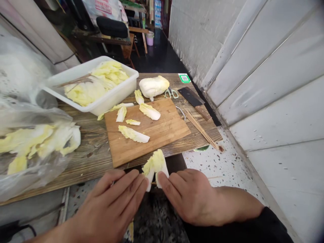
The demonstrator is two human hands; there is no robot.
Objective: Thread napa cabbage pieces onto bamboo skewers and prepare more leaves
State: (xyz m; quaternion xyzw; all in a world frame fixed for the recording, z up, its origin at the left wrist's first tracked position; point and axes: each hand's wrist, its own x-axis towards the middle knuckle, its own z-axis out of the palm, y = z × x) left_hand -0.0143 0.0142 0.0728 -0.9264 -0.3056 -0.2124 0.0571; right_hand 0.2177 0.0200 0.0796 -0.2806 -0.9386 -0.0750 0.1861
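Both hands were held close together below the near edge of the table (pixel 83 158), pinching one cabbage leaf (pixel 155 166) between them. The left hand (pixel 113 199) gripped the leaf's white stem from the left, the right hand (pixel 192 199) from the right, fingertips nearly meeting. The leaf stood upright, yellow tip toward the cutting board (pixel 157 131). On the board lay several cut leaf pieces (pixel 133 134). A white tub (pixel 111 98) of leaves sat behind it, a cabbage head (pixel 153 86) beside the tub. A cleaver (pixel 193 98), scissors (pixel 172 93) and skewers (pixel 201 129) lay to the right. A plastic bag (pixel 32 148) of leaves lay at the left
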